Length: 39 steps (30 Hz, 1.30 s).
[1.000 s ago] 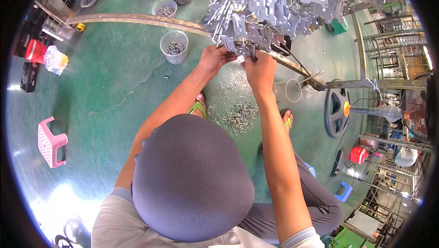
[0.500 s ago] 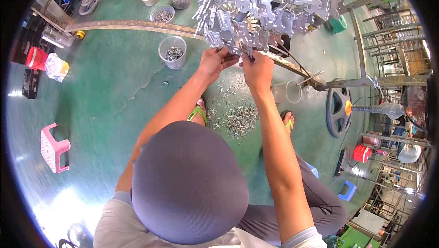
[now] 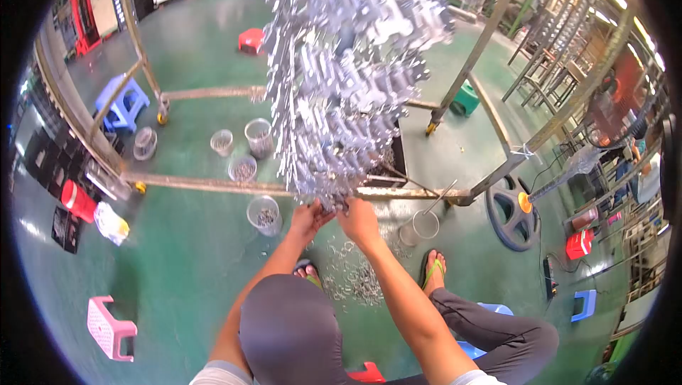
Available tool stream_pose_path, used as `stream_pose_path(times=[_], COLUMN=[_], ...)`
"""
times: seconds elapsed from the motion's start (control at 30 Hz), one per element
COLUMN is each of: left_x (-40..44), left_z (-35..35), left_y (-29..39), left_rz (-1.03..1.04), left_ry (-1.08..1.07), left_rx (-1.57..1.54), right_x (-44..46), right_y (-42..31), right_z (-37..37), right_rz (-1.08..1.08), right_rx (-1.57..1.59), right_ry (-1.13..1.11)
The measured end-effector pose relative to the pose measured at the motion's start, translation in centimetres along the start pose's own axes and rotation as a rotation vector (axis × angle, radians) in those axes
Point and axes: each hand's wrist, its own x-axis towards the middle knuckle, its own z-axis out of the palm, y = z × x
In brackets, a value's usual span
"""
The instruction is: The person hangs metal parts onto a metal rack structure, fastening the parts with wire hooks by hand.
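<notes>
A tall hanging cluster of silvery metal brackets [image 3: 334, 122] fills the upper middle, partly smeared by motion. At its lower end, my left hand [image 3: 307, 220] and my right hand [image 3: 359, 220] are close together. Both have fingers pinched at the lowest metal brackets, though the fingertips are partly hidden. Below them, a heap of small bent metal hooks [image 3: 364, 285] lies scattered on the green floor between my feet. To the left of my left hand stands a clear plastic tub [image 3: 265, 216] holding more small metal pieces.
Metal frame bars [image 3: 206, 184] run behind my hands. Beyond them sit several tubs, including a clear tub [image 3: 259, 138]. A tipped clear container [image 3: 418, 229] with a rod is to the right, near a black wheel-shaped base [image 3: 513, 212]. A pink stool [image 3: 110, 328] stands left.
The view has tilted upward, so more of the hanging cluster and the frame shows and my hands appear lower. Both hands stay at the cluster's lower end.
</notes>
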Motion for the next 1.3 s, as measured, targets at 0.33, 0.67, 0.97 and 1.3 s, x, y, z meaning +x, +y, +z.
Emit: stream_pose_path(times=[0.33,0.67,0.97,1.3], left_x=[0.1,0.5,1.3,0.2], left_z=[0.9,1.2,-2.4,0.7], left_y=[0.1,-1.3,-3.4,-1.4], left_rz=[-0.136,-0.135,-0.184,-0.144], left_ry=[-0.021,-0.015,0.016,0.049], left_rx=[-0.028,0.029,-0.043,0.024], right_x=[-1.2,1.6,-0.9,1.8], right_y=[-14.0,-14.8,-13.6,-15.8], right_z=[-21.8,-22.8,-23.9,-29.6], right_rz=[-0.409,-0.722,-0.540,-0.658], right_rx=[0.440,0.223,0.353,0.358], right_ry=[0.529,0.660,0.529,0.809])
